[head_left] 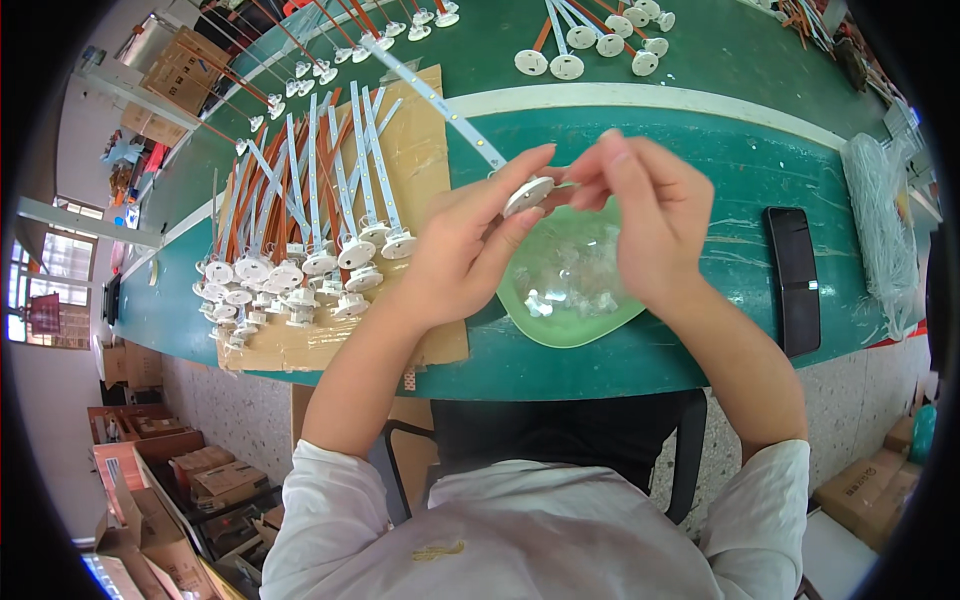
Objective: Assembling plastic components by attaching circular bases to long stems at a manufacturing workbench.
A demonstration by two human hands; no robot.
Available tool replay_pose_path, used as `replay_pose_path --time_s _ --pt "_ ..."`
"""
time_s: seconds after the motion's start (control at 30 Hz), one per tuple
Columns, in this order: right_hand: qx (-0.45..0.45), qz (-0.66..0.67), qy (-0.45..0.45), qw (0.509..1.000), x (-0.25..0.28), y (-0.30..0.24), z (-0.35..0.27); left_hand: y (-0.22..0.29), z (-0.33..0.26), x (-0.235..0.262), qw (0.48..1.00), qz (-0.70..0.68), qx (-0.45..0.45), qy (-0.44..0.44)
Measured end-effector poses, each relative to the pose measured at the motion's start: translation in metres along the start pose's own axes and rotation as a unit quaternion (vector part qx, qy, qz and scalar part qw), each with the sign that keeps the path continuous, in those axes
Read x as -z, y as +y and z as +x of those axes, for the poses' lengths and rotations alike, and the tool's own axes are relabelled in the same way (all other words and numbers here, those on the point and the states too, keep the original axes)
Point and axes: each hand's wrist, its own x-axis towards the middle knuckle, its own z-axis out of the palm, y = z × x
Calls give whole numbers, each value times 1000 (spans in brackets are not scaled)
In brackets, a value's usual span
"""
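My left hand [455, 250] is closed around the round white base [528, 195] of an LED strip light. Its pale strip [440, 104], dotted with small LEDs, slants up and away to the far left. Close beside the base, my right hand [660, 215] has its thumb and fingertips pinched together. Whatever lies between them is too small and blurred to name. Below both hands stands a green bowl [572, 338] holding clear plastic pieces and a few small white parts [540, 303].
Left of the bowl, many similar strip lights [315, 180] lie heaped on a cardboard sheet [430, 130]. More white-based strips [567, 66] rest across the table's far side. At right are a black phone [793, 280] and a bundle of clear plastic strands [878, 230].
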Motion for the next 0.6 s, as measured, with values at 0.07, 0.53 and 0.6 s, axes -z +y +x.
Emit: replay_pose_path --time_s 0.07,0.53,0.6 --pt "18 -13 56 998 3 -2 5 1 -2 -4 998 -27 -40 31" --pt "153 -238 85 956 30 34 30 104 -23 149 898 424 78 -85" --pt "155 -237 85 955 30 33 30 107 -32 167 875 459 94 -120"
